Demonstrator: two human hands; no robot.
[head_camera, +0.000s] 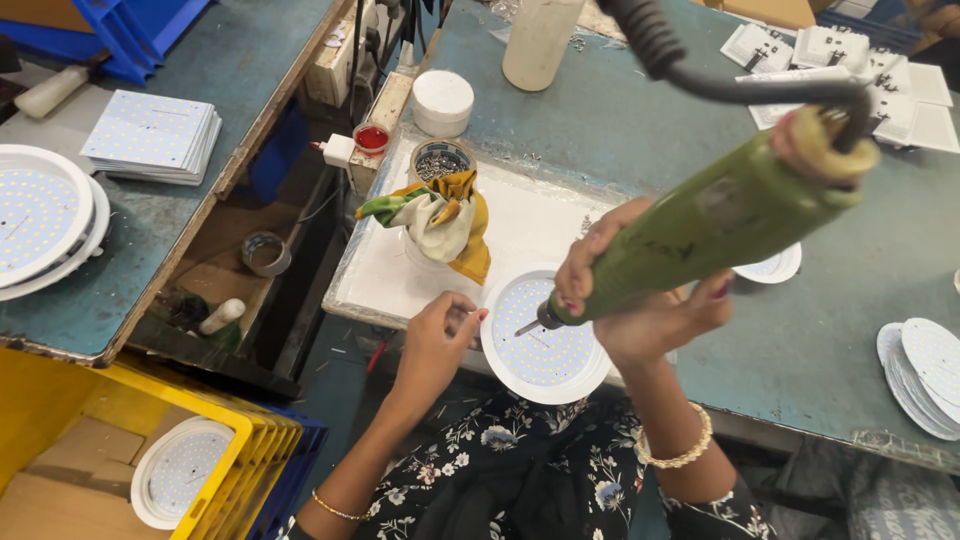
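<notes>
The person's right hand (640, 300) is wrapped tight around the body of a green electric screwdriver (715, 225), tilted so that its bit points down and to the left, just over the face of a round white LED panel (545, 350). A black coiled cord (690, 70) runs up and away from the tool's yellow back end. The panel lies at the near edge of a white board (390, 285) set on the blue-green workbench (820, 340), directly in front of the person.

The left hand (437, 340) rests at the panel's left rim, fingers curled in close; it seems to pinch something small, perhaps a screw, but that is too small to tell from here.

Behind the panel on the white board stands a small cup draped with a yellow, green and white cloth (440, 215), and just beyond it a round tin of screws (441, 160). A stack of thin white discs (925, 370) sits at the bench's right edge. On the neighbouring table to the left lie more round panels (40, 215) and a stack of square LED boards (150, 135). Down at the lower left, a yellow crate (235, 460) holds another round panel.
</notes>
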